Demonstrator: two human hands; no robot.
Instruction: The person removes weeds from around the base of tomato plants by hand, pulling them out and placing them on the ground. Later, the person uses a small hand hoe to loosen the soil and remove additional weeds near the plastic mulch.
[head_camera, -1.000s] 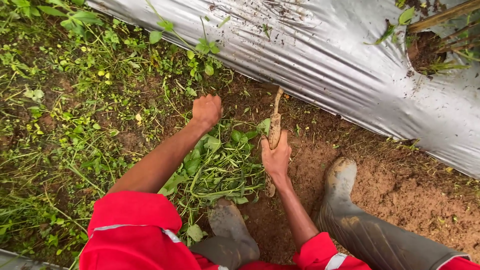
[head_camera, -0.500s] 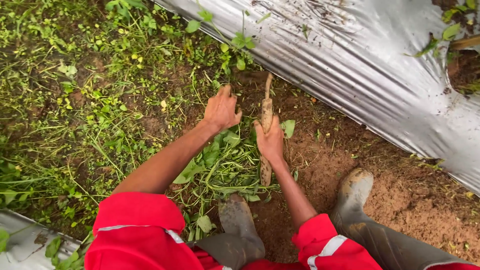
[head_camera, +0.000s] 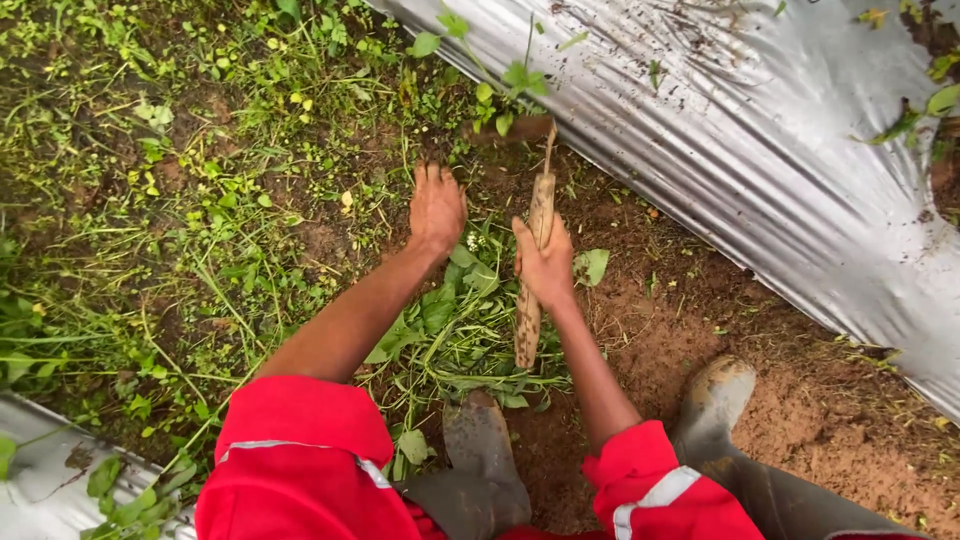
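Observation:
My right hand (head_camera: 545, 265) grips the muddy wooden handle of a small hoe (head_camera: 532, 268) whose blade end reaches into the soil at the foot of a silver plastic sheet (head_camera: 720, 130). My left hand (head_camera: 436, 208) lies palm down on the ground just left of the tool, its fingers spread into the low weeds (head_camera: 300, 120). A heap of cut green weeds (head_camera: 450, 330) lies under and between my forearms. Both my sleeves are red with a grey band.
My muddy rubber boots (head_camera: 478, 450) stand on bare brown soil (head_camera: 700, 320), the right boot (head_camera: 715, 400) further right. Weedy ground spreads to the left. A second strip of silver plastic (head_camera: 50, 480) shows at the bottom left corner.
My left hand went from a closed fist to flat, spread fingers and reached further forward. My right hand pushed the hoe forward toward the plastic sheet. The view shifted right.

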